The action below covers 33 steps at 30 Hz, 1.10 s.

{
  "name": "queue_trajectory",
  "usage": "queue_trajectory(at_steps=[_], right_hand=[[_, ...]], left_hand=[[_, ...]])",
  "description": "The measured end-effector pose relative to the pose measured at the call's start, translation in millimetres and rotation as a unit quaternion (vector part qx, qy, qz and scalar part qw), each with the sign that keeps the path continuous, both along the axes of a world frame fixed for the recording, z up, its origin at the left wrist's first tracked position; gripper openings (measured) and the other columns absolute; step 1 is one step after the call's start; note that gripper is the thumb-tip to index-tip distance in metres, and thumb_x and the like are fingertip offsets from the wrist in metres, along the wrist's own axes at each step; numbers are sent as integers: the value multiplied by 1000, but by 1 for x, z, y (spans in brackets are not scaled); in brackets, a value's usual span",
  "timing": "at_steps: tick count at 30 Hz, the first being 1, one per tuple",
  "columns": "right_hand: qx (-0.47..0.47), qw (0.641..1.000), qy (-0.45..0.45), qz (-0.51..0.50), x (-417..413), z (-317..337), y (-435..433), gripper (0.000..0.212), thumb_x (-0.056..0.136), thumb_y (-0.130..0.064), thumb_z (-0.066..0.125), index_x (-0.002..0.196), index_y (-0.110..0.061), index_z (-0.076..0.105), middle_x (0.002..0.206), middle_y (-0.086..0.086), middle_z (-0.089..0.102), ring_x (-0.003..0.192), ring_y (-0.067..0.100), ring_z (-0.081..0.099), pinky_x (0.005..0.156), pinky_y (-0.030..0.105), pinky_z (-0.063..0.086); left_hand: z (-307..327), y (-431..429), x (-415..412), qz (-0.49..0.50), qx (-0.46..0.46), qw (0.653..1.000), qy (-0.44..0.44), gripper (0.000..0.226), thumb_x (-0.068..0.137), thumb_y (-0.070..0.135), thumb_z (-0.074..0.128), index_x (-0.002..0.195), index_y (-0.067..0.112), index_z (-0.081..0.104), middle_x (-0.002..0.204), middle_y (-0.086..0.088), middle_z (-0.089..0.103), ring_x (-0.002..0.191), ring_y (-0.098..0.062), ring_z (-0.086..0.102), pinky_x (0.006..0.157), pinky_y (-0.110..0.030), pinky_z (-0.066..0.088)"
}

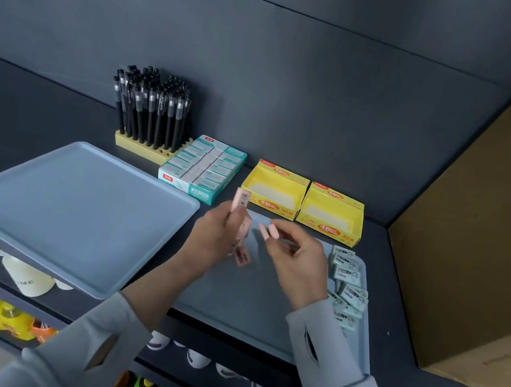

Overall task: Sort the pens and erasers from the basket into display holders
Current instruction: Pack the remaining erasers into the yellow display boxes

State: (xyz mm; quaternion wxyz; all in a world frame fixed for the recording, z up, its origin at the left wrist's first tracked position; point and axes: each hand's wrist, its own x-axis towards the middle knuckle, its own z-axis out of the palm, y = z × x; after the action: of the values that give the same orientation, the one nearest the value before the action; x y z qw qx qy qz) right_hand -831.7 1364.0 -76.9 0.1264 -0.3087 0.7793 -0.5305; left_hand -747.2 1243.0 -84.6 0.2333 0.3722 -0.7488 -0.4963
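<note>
Left hand (212, 237) fingers curl round a stack of pink erasers (241, 199). Right hand (300, 262) fingers pinch one pink eraser (269, 231). Both are above the right tray (260, 313), beside green erasers (347, 284). Yellow boxes (273, 193) read "4B" and "30".

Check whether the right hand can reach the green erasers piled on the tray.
Probably yes. The green erasers lie on the tray just beside the right hand, with nothing between. But it is pinching a pink eraser, so it isn't free.
</note>
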Motion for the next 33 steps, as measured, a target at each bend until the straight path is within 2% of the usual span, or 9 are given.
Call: queue_trajectory(at_steps=[3,5,8,14,17,19,24,28,33], right_hand=[[-94,992,-82,-1,-2,16,-5,25,84,-1,67,96,-23,72,95,-11,72,84,-2,65,80,20,53],[-129,985,-113,21,-2,25,-11,23,84,7,64,93,-13,71,93,-4,73,81,2,67,76,20,54],[-123,987,-91,56,-4,30,-21,17,87,6,63,89,-9,69,95,9,73,81,14,69,80,30,57],[-188,954,-233,-19,-15,40,-30,13,95,-2,56,95,-7,68,80,10,66,63,10,62,62,16,54],[-217,921,-320,-47,-25,44,-35,13,93,-4,58,94,-8,70,84,9,66,61,9,61,58,15,53],[-251,898,-356,-55,-30,51,-39,9,91,-1,61,92,-2,69,87,8,68,68,10,66,65,16,56],[-182,948,-259,-12,-47,65,-55,19,84,10,62,98,-2,69,101,16,69,91,20,66,91,26,54],[-144,957,-252,4,-63,64,-73,37,81,19,61,109,-4,66,104,15,68,89,21,67,82,24,57],[-93,972,-218,-10,-79,57,-88,37,78,18,64,111,2,66,96,13,68,83,20,66,82,24,56]], left_hand=[[11,-3,-7,11,319,941,115,23,97,30,46,93,17,65,73,-8,62,57,-18,56,50,-23,43],[20,-6,-10,-14,434,890,142,28,100,31,40,92,18,64,67,-7,57,49,-16,54,39,-16,35],[30,-11,-17,-59,525,837,144,30,99,30,35,87,14,58,57,-5,55,42,-16,54,29,-11,28],[35,-25,-25,-55,584,797,145,33,99,30,40,80,12,60,65,-9,57,44,-14,52,28,-13,32],[39,-37,-24,-63,577,800,154,33,100,28,39,81,12,61,66,-11,58,46,-16,53,30,-13,33],[45,-45,-23,-72,560,813,146,32,100,28,39,80,14,60,64,-11,59,47,-16,55,31,-12,34],[54,-70,-15,-65,517,845,119,26,99,33,45,82,15,54,62,-11,62,50,-19,59,32,-14,37],[59,-88,-9,-52,502,854,123,25,99,34,47,88,13,54,60,-11,64,51,-22,64,31,-14,37],[58,-106,-5,-67,503,853,122,27,98,35,48,82,15,57,69,-9,63,52,-20,63,30,-15,37]])
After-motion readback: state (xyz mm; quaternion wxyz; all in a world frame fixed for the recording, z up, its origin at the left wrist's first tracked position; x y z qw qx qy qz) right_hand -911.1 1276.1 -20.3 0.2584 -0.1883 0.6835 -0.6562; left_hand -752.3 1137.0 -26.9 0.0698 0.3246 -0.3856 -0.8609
